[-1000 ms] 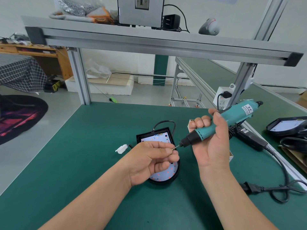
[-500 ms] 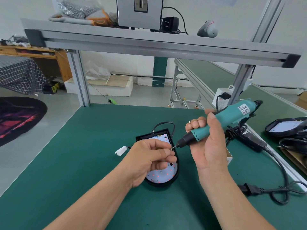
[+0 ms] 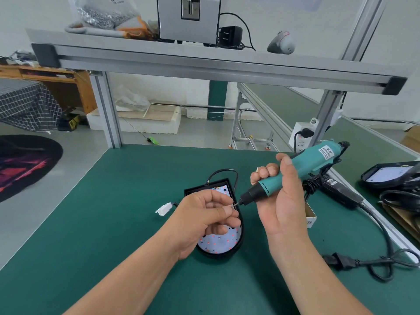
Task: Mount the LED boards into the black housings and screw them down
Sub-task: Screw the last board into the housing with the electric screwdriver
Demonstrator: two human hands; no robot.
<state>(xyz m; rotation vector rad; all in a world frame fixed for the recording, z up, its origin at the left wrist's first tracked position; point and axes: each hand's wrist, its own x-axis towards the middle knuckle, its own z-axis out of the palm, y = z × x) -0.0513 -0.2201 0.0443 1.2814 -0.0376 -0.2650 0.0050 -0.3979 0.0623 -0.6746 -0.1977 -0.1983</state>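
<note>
Broadly, the green desk (image 3: 109, 223) has bare room to the left of and in front of the black housing (image 3: 218, 255). The housing lies flat near the middle, well back from the left edge, with the LED board (image 3: 216, 243) seated inside it. Above it the right hand (image 3: 281, 201) has its fingers wrapped round a teal electric screwdriver (image 3: 304, 168), whose white label is too blurred to read. The left hand (image 3: 200, 219) pinches a tiny screw (image 3: 233, 205) between thumb and forefinger at the bit's tip.
</note>
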